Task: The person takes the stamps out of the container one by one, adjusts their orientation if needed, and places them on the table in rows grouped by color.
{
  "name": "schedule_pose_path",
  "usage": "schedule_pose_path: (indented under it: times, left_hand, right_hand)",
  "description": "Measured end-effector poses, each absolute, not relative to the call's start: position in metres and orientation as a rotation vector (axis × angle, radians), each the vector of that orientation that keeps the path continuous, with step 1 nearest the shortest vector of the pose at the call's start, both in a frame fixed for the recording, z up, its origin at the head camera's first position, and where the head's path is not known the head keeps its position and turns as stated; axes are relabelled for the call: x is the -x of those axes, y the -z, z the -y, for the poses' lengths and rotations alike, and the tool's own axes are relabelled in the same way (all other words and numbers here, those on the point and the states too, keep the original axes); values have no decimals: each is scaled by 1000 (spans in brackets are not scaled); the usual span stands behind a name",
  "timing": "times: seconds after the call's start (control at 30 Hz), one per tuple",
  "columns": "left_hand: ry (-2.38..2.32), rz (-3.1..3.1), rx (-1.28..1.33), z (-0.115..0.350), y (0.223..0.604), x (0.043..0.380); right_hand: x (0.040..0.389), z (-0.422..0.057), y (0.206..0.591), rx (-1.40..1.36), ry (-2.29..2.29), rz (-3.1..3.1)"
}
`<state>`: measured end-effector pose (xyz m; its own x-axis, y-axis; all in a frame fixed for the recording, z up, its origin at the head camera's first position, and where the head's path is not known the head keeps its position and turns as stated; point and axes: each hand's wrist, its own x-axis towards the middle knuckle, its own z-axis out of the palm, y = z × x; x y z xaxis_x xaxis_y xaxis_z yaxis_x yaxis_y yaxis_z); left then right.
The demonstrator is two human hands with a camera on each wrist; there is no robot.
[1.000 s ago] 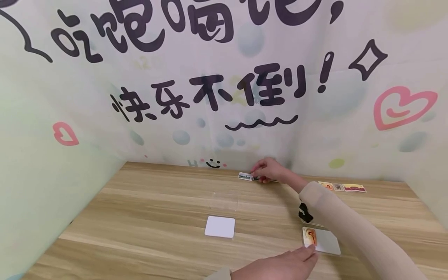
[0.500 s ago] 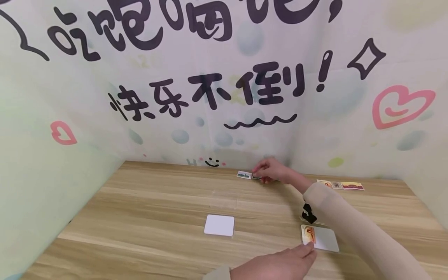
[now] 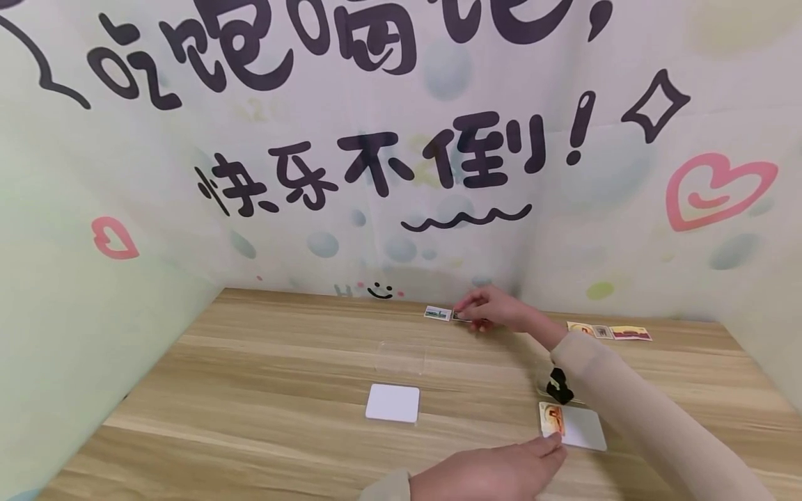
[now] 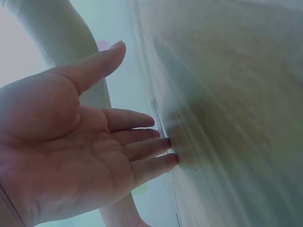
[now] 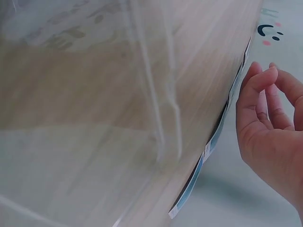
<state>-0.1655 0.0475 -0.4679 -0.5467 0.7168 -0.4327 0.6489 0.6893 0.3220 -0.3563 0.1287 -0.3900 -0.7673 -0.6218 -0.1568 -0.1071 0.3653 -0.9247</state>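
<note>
In the head view my left hand [image 3: 491, 473] lies with straight fingers, its fingertips on a white card [image 3: 584, 427] that bears an orange-and-yellow picture stamp [image 3: 553, 419] at its left end. The left wrist view shows the palm and spread thumb of this hand. At the back edge my right hand [image 3: 498, 309] has bent fingers at a small dark stamp [image 3: 460, 316], mostly hidden by them. Whether they pinch it cannot be made out. Just left of it lies a green-and-white stamp [image 3: 437, 313]. In the right wrist view a row of stamps [image 5: 218, 127] runs below the fingers.
A blank white card [image 3: 392, 403] lies mid-table, with a clear plastic piece [image 3: 401, 357] behind it. More stamps [image 3: 631, 333] lie at the back right. By the right sleeve is a black piece [image 3: 560, 386] over another clear item. A printed cloth [image 3: 376, 257] hangs behind.
My right hand has shifted slightly right, uncovering a bit more of the dark stamp. The black piece by the sleeve moved right with the arm. The left hand stays on the card.
</note>
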Motion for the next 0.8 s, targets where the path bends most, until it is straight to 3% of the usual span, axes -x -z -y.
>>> schedule_pose_path:
  times: [0.8]
  left_hand:
    - [-75,-2418,-1121,-53,483,171]
  right_hand:
    - [345,-145,384,643,1425,-2104]
